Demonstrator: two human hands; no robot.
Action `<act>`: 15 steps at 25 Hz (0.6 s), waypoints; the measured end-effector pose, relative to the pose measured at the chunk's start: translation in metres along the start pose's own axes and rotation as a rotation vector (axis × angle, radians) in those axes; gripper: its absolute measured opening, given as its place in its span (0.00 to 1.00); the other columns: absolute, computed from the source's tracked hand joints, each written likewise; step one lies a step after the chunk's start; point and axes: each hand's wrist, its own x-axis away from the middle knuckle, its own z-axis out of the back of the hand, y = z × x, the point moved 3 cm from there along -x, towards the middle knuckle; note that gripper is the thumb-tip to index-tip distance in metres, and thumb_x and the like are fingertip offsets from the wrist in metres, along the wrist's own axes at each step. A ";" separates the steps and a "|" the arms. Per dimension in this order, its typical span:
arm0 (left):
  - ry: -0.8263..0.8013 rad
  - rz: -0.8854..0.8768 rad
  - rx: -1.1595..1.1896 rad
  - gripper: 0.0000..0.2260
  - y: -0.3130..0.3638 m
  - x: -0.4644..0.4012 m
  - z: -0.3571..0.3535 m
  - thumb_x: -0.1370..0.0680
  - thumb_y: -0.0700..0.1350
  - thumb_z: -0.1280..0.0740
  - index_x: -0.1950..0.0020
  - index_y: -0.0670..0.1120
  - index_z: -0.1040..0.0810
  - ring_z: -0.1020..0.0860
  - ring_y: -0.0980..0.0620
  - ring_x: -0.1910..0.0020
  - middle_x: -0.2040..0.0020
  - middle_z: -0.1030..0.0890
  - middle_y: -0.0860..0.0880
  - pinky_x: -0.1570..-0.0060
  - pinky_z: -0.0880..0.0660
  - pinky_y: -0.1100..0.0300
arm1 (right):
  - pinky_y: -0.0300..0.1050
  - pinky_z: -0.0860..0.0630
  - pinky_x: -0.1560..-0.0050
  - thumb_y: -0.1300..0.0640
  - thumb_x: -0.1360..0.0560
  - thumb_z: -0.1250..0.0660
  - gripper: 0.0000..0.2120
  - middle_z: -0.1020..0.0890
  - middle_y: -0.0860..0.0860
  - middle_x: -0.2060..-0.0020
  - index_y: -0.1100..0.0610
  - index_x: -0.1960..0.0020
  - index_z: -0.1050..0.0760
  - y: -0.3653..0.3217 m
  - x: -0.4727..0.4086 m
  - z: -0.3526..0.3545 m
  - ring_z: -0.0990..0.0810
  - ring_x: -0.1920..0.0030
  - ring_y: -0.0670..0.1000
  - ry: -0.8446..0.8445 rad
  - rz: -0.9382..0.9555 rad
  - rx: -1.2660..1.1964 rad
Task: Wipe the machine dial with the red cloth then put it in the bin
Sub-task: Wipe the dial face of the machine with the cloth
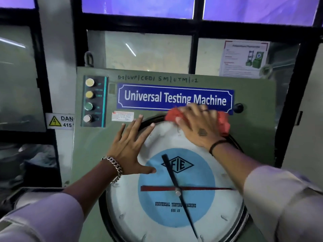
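The machine dial (pixel 176 206) is a large round white face with a blue centre, a black pointer and a red pointer, set in a green machine panel (pixel 253 130). My right hand (pixel 197 126) presses the crumpled red cloth (pixel 224 123) flat against the dial's top rim; the cloth shows on both sides of the hand. My left hand (pixel 131 149) rests flat on the dial's upper left edge with fingers spread and holds nothing. No bin is in view.
A blue "Universal Testing Machine" nameplate (pixel 174 99) sits just above the dial. A column of push buttons (pixel 90 102) is at the panel's upper left, a black knob (pixel 238 107) at the right. A danger sign (pixel 60 121) is on the left wall. Windows stand behind.
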 end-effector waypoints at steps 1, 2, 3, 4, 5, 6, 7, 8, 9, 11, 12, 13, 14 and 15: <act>-0.010 0.011 -0.010 0.67 0.000 0.000 0.001 0.39 0.85 0.33 0.10 0.60 0.60 0.48 0.36 0.12 0.10 0.57 0.40 0.17 0.47 0.30 | 0.63 0.32 0.37 0.29 0.16 0.49 0.29 0.26 0.50 0.28 0.41 0.21 0.31 0.018 0.016 0.000 0.24 0.34 0.62 0.034 -0.057 0.014; -0.017 0.022 -0.016 0.67 -0.001 0.002 0.000 0.40 0.86 0.33 0.10 0.59 0.59 0.49 0.36 0.11 0.10 0.58 0.40 0.16 0.48 0.31 | 0.64 0.30 0.37 0.29 0.17 0.47 0.31 0.26 0.52 0.28 0.42 0.20 0.32 0.031 0.031 -0.001 0.24 0.35 0.63 0.055 -0.097 0.048; -0.018 0.036 -0.014 0.67 -0.001 0.006 -0.001 0.40 0.86 0.33 0.10 0.59 0.58 0.49 0.36 0.11 0.10 0.58 0.40 0.16 0.49 0.31 | 0.65 0.28 0.38 0.28 0.18 0.46 0.33 0.25 0.53 0.29 0.44 0.20 0.31 0.038 0.041 -0.003 0.24 0.36 0.64 0.059 -0.129 0.081; -0.010 0.054 -0.009 0.67 -0.002 0.010 -0.003 0.40 0.86 0.33 0.10 0.59 0.58 0.49 0.36 0.12 0.10 0.59 0.40 0.16 0.49 0.31 | 0.65 0.28 0.40 0.27 0.19 0.46 0.34 0.25 0.53 0.29 0.45 0.21 0.30 0.036 0.039 -0.004 0.23 0.37 0.65 0.054 -0.150 0.109; 0.004 0.072 -0.002 0.67 -0.004 0.016 -0.006 0.40 0.86 0.33 0.10 0.59 0.58 0.47 0.36 0.12 0.10 0.59 0.40 0.17 0.48 0.30 | 0.65 0.28 0.40 0.26 0.20 0.46 0.34 0.24 0.52 0.30 0.45 0.22 0.29 0.025 0.029 -0.003 0.24 0.38 0.64 0.049 -0.143 0.132; 0.020 0.084 0.014 0.67 -0.005 0.022 -0.007 0.40 0.85 0.33 0.10 0.60 0.59 0.46 0.35 0.12 0.10 0.58 0.40 0.17 0.48 0.30 | 0.64 0.29 0.40 0.26 0.20 0.45 0.34 0.24 0.51 0.31 0.44 0.23 0.28 0.008 0.014 -0.001 0.23 0.38 0.64 0.043 -0.091 0.146; 0.043 0.095 0.040 0.67 -0.007 0.030 -0.010 0.40 0.85 0.32 0.11 0.60 0.60 0.45 0.35 0.12 0.10 0.57 0.40 0.17 0.47 0.29 | 0.63 0.30 0.40 0.25 0.20 0.45 0.33 0.23 0.49 0.32 0.42 0.24 0.27 -0.014 -0.002 -0.001 0.23 0.39 0.63 0.034 -0.002 0.161; 0.067 0.110 0.071 0.68 -0.008 0.037 -0.012 0.40 0.84 0.31 0.11 0.61 0.61 0.46 0.35 0.12 0.10 0.57 0.41 0.17 0.47 0.29 | 0.62 0.30 0.40 0.26 0.20 0.44 0.32 0.21 0.49 0.33 0.42 0.24 0.26 -0.037 -0.016 -0.002 0.22 0.39 0.62 0.028 0.106 0.177; 0.084 0.133 0.106 0.68 -0.010 0.045 -0.016 0.40 0.84 0.30 0.11 0.61 0.61 0.46 0.35 0.12 0.10 0.57 0.41 0.17 0.47 0.30 | 0.62 0.31 0.40 0.27 0.20 0.43 0.31 0.21 0.49 0.34 0.42 0.25 0.25 -0.061 -0.025 -0.006 0.21 0.39 0.62 0.021 0.212 0.190; 0.099 0.184 0.166 0.69 -0.014 0.062 -0.022 0.41 0.85 0.30 0.11 0.60 0.61 0.48 0.37 0.11 0.10 0.58 0.42 0.16 0.48 0.31 | 0.64 0.33 0.36 0.31 0.20 0.41 0.29 0.21 0.51 0.33 0.42 0.24 0.25 -0.101 -0.031 -0.022 0.22 0.37 0.62 0.029 0.359 0.224; 0.109 0.203 0.186 0.69 -0.015 0.070 -0.026 0.40 0.86 0.31 0.11 0.60 0.60 0.49 0.38 0.11 0.10 0.57 0.42 0.16 0.48 0.31 | 0.65 0.35 0.34 0.34 0.20 0.39 0.29 0.22 0.51 0.31 0.42 0.22 0.27 -0.115 -0.028 -0.030 0.23 0.35 0.62 0.024 0.391 0.230; 0.120 0.216 0.196 0.68 -0.014 0.076 -0.029 0.40 0.87 0.33 0.10 0.59 0.60 0.49 0.37 0.11 0.10 0.57 0.41 0.16 0.47 0.30 | 0.66 0.37 0.33 0.37 0.21 0.39 0.30 0.23 0.51 0.29 0.42 0.20 0.29 -0.122 -0.025 -0.034 0.23 0.33 0.61 0.013 0.410 0.223; 0.122 0.228 0.200 0.67 -0.013 0.079 -0.031 0.40 0.87 0.35 0.11 0.59 0.60 0.48 0.37 0.11 0.10 0.57 0.41 0.17 0.46 0.29 | 0.66 0.39 0.32 0.39 0.21 0.39 0.32 0.25 0.51 0.26 0.41 0.18 0.32 -0.121 -0.022 -0.034 0.24 0.31 0.61 0.004 0.435 0.204; 0.114 0.238 0.204 0.67 -0.012 0.080 -0.033 0.40 0.87 0.34 0.11 0.60 0.60 0.48 0.36 0.12 0.10 0.57 0.40 0.17 0.46 0.28 | 0.66 0.39 0.30 0.42 0.21 0.40 0.34 0.27 0.49 0.23 0.41 0.15 0.35 -0.114 -0.020 -0.031 0.25 0.29 0.60 -0.015 0.451 0.181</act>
